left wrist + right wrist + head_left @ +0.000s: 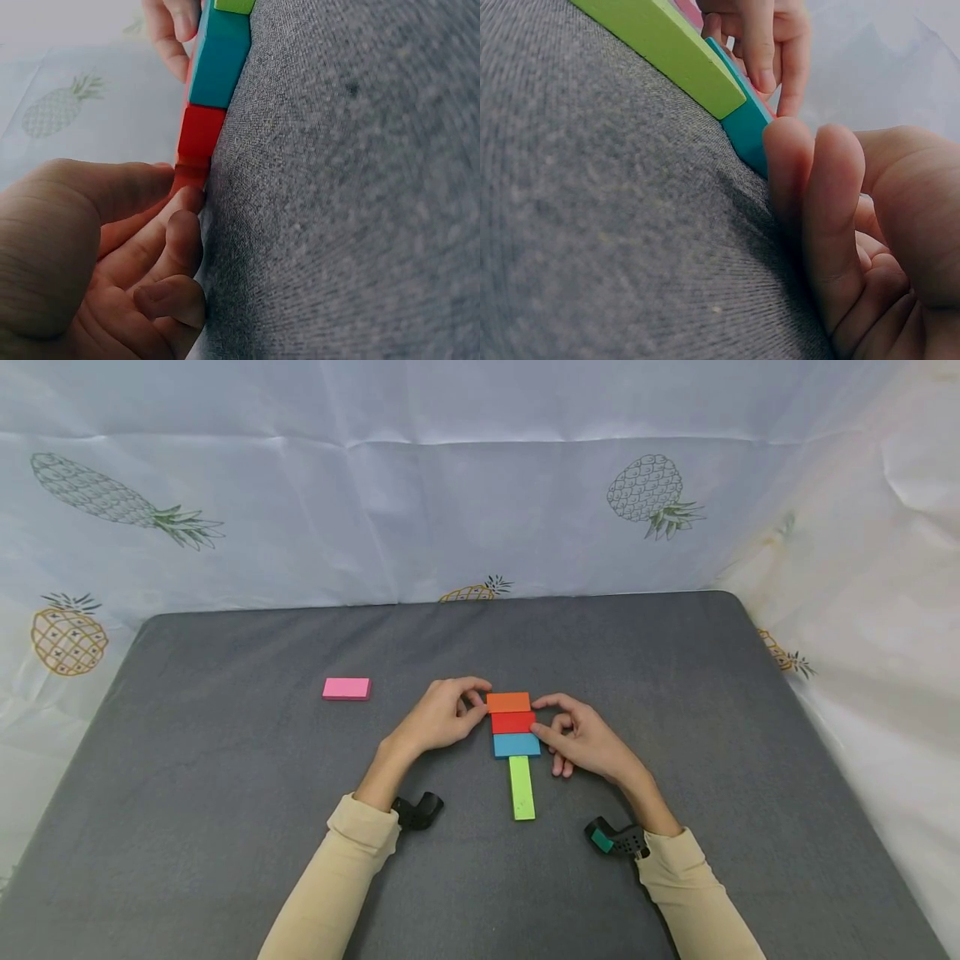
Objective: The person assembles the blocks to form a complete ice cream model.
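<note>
Left hand (pixel 444 714), thumb and index finger bent toward each other with only a narrow gap, appeared to pinch the near end of a flat, rectangular orange block (pixel 508 702), probably painted wood. Opposite it, the right hand (pixel 585 739) was loosely spread, index fingertip at the orange block's other end and thumb against the end of a matching red block (pixel 513 722); it seemed to touch rather than grip.

So the orange block lay between the two hands' fingertips, with the red block beside it on the wrist side, then a flat blue rectangular block (pixel 516 744), then a longer-looking lime-green block (pixel 522 788) pointing back between the wrists. A flat pink rectangular block (pixel 347 688) lay well apart, beyond the left hand's outer side.

Each block looked light, stiff and hard to damage, its smooth faces perhaps slightly slippery. The short ends seemed the best hold, pressed lightly, since a nudge could skew the neighbours on the grey cloth-covered table (pixel 225 777) beneath the hands. No container was in view around them.
</note>
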A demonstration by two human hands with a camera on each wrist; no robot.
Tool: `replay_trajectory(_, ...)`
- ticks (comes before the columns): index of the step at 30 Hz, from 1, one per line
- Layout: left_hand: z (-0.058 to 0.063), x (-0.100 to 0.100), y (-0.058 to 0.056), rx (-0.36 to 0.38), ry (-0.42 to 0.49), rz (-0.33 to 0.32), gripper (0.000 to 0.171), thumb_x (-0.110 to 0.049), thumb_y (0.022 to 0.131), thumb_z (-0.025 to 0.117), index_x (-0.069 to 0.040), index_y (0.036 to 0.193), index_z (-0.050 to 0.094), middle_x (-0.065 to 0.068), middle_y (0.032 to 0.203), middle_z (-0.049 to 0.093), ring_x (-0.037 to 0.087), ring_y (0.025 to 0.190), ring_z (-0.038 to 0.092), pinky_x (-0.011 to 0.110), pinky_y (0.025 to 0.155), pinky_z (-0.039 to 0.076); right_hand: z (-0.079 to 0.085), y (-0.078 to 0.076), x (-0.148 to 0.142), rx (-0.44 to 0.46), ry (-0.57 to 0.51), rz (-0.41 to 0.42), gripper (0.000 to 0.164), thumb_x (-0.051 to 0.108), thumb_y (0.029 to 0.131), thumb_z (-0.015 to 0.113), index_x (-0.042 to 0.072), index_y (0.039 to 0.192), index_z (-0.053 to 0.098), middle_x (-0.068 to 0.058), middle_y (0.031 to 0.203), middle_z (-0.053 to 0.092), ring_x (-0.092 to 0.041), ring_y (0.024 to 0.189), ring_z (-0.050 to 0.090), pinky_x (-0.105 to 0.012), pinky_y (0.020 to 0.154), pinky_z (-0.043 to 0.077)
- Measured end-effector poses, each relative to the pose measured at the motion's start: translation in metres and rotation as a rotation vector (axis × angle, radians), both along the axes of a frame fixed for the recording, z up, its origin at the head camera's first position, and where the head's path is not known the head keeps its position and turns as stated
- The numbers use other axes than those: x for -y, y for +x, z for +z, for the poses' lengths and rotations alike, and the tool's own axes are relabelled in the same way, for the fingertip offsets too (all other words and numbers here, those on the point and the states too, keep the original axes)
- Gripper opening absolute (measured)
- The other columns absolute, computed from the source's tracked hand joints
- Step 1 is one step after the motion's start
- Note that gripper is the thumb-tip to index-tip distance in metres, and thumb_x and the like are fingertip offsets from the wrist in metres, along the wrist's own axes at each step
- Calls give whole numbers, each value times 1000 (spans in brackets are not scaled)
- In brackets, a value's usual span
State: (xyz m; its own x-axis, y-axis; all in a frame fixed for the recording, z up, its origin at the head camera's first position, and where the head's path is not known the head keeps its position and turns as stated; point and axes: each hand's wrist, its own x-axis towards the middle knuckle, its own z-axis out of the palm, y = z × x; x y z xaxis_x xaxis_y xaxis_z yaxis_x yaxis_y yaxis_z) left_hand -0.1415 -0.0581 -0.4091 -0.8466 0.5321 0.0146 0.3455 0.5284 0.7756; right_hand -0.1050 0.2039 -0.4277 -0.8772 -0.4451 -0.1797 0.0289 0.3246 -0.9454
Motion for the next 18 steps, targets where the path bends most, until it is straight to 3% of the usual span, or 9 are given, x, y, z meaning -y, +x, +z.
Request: replay_trajectory(18, -1, -2, -2, 24, 26, -8, 27, -8, 97, 64, 2, 122, 69, 12, 95, 73, 4, 54, 51, 19, 56, 43, 3, 0, 2, 14, 11, -14, 35, 17, 103, 62, 0, 132, 51, -17, 69, 61, -16, 45, 62, -38, 44, 54)
